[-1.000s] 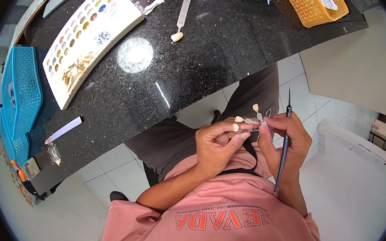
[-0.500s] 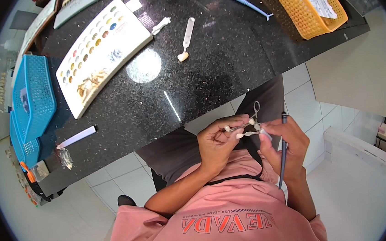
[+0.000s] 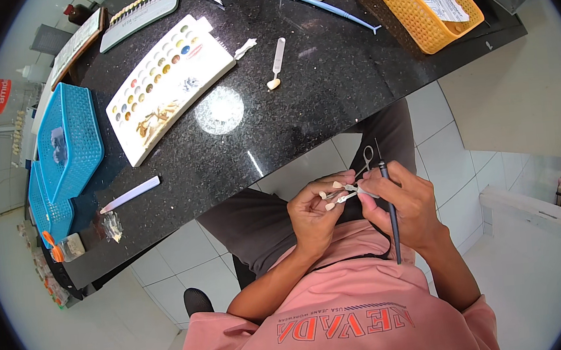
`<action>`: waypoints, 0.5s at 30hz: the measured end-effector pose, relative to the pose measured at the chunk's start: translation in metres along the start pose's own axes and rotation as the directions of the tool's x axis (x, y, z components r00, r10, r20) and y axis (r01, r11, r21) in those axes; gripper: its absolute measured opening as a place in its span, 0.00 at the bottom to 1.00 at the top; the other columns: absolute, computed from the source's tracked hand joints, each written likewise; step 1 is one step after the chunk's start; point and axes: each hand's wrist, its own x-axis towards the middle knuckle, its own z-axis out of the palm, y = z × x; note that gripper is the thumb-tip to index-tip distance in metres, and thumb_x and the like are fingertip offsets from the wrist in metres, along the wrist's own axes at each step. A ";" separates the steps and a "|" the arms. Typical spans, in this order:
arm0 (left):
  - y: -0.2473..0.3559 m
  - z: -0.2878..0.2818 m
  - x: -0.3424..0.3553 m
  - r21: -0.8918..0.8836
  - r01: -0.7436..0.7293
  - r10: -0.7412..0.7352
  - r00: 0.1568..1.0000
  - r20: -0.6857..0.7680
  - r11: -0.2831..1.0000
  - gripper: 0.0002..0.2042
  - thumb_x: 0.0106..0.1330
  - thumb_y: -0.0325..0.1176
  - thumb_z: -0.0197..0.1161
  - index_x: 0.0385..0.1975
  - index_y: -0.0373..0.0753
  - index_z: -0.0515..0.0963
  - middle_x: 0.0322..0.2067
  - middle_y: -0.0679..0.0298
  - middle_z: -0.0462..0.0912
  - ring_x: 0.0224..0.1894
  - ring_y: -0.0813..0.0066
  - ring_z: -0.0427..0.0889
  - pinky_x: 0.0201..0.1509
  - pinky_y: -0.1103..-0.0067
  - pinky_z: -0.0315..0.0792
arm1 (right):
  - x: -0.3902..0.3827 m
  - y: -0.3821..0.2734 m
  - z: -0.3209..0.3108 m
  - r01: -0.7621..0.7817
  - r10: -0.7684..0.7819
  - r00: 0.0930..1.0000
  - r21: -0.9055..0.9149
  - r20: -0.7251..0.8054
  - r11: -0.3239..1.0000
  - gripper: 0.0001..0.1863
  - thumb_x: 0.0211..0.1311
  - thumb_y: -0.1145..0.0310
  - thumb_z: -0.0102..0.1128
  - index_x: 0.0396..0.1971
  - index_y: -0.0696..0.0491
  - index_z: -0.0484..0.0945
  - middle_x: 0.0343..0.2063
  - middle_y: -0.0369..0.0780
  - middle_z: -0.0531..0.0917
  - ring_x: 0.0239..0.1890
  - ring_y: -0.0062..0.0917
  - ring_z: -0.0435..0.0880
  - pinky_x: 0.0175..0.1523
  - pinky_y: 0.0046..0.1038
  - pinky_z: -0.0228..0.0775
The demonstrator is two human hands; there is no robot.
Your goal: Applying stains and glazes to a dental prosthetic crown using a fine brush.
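Above my lap, my left hand (image 3: 313,217) is closed around ring-handled metal forceps (image 3: 368,155); their loop sticks up past the fingers. Small tooth-shaped crowns (image 3: 323,196) show at the fingertips, but which one the forceps grip is unclear. My right hand (image 3: 406,203) pinches the metal stem of a tooth shade tab (image 3: 343,199), its tooth end beside those crowns. That hand also holds a slim dark-handled tool (image 3: 394,218) upright between its fingers, thin tip pointing away from me. Another shade tab (image 3: 277,62) lies on the black worktop.
A white palette (image 3: 172,84) with coloured wells lies on the speckled worktop (image 3: 315,115). Blue baskets (image 3: 70,140) stand at left, a yellow basket (image 3: 408,27) at far right. A blue stick-like tool (image 3: 312,2), a shade guide (image 3: 140,17) and a pale stick (image 3: 132,194) lie there too.
My right hand has brought the shade tab leftward, closer to the crowns at my left hand. The dark-handled tool stands more upright. The whole view has shifted slightly.
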 end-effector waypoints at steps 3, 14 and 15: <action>0.002 0.000 0.000 0.012 -0.012 0.012 1.000 0.000 1.000 0.09 0.57 0.17 0.62 0.36 0.34 0.73 0.41 0.50 0.81 0.50 0.56 0.79 0.54 0.69 0.75 | 0.000 -0.003 0.001 0.010 -0.010 1.000 -0.007 0.003 1.000 0.11 0.42 0.74 0.67 0.30 0.55 0.80 0.21 0.37 0.71 0.20 0.24 0.73 0.23 0.25 0.68; 0.004 -0.003 -0.004 -0.037 -0.022 0.021 1.000 -0.018 0.999 0.08 0.57 0.18 0.63 0.35 0.35 0.74 0.40 0.50 0.81 0.50 0.56 0.79 0.55 0.66 0.73 | 0.002 -0.016 0.001 0.016 -0.013 0.999 -0.074 0.037 0.997 0.11 0.43 0.74 0.67 0.31 0.54 0.80 0.20 0.36 0.69 0.20 0.23 0.72 0.22 0.24 0.67; 0.003 -0.003 -0.003 -0.041 -0.021 0.020 1.000 -0.019 0.999 0.08 0.57 0.18 0.63 0.35 0.35 0.74 0.40 0.50 0.81 0.50 0.56 0.79 0.55 0.66 0.73 | 0.003 -0.015 0.000 0.005 -0.001 0.999 -0.080 0.044 0.997 0.12 0.41 0.76 0.68 0.30 0.54 0.80 0.22 0.37 0.73 0.21 0.24 0.74 0.23 0.24 0.67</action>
